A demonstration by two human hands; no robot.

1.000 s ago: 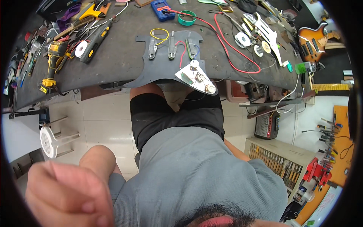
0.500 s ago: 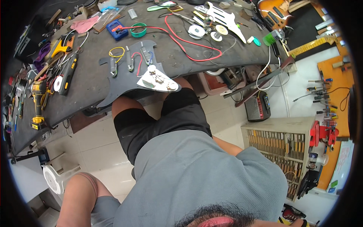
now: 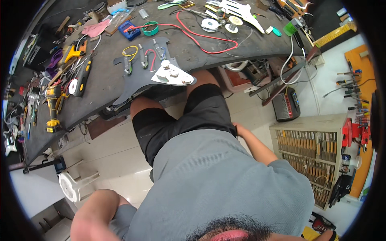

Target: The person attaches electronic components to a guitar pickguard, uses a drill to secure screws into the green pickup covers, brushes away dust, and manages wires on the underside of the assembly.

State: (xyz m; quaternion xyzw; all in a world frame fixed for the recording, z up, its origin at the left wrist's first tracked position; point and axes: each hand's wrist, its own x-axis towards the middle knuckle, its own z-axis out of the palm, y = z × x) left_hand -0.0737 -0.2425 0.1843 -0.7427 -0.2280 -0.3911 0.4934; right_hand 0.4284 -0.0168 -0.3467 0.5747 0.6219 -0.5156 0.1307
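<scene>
A dark pickguard [image 3: 138, 80] lies at the bench's near edge, partly over my lap. Three pickups [image 3: 143, 59] are mounted in it, with yellow and red wires looping out. On its right end sits a white plate [image 3: 171, 74] carrying small electrical parts. Neither hand touches it. My left arm is bent at the lower left; what shows of my left hand [image 3: 98, 232] is smeared at the bottom edge, fingers unseen. My right arm hangs down beside my body, and my right hand [image 3: 238, 131] is at the side of my black shorts, its fingers hidden.
A yellow-black cordless drill [image 3: 52, 106] and other tools crowd the bench's left. Farther back are a blue box [image 3: 128, 31], a green tape roll [image 3: 150, 29], a red cable [image 3: 189, 34], solder spools [image 3: 209, 24] and a white pickguard [image 3: 237, 12]. A tool cabinet [image 3: 307, 142] and small amplifier [image 3: 286, 105] stand right.
The whole view has shifted, so the bench sits a little to the right and higher. My left forearm has swung inward, and more of my right forearm shows beside the shorts.
</scene>
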